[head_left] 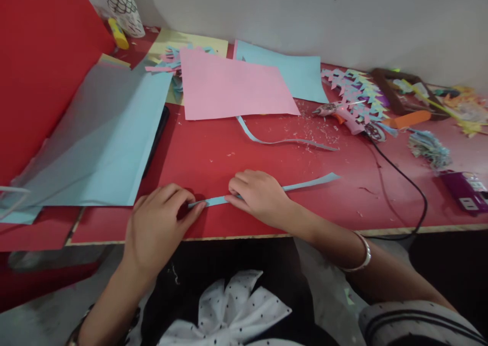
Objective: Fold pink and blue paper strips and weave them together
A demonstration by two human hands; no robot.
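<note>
pale blue paper, cut into a narrow strip (216, 201), lying along the front of the red desk (202, 158). pinches its left end between thumb and forefinger of the left hand (156, 229), closed narrow on the paper. holds the same strip a little farther along with the right hand (263, 196), fingers curled in, with a short length showing between the hands and a longer tail reaching past the right wrist. cannot tell quite how the left tip sits, partly hidden by the fingers. wears a pale bangle (366, 254) on the right forearm.

beyond the hands, a second strip (247, 131), curved, showing from under a pink sheet (236, 89). behind that sheet, a blue sheet (303, 74) to the right and a yellow sheet (215, 45) to the left. farther left, a large pale blue sheet (99, 132), partly over a dark flat thing (157, 140). at the back left, a patterned cup (124, 5) with a yellow tube (118, 33) near its base.

to the right, a pink glue gun (348, 120) just in front of a chain of paper triangles (345, 84), with a black cord (412, 178) curving to the front edge. near these, an orange stick (414, 119), a paper tassel (430, 148) and a purple box (459, 188).
</note>
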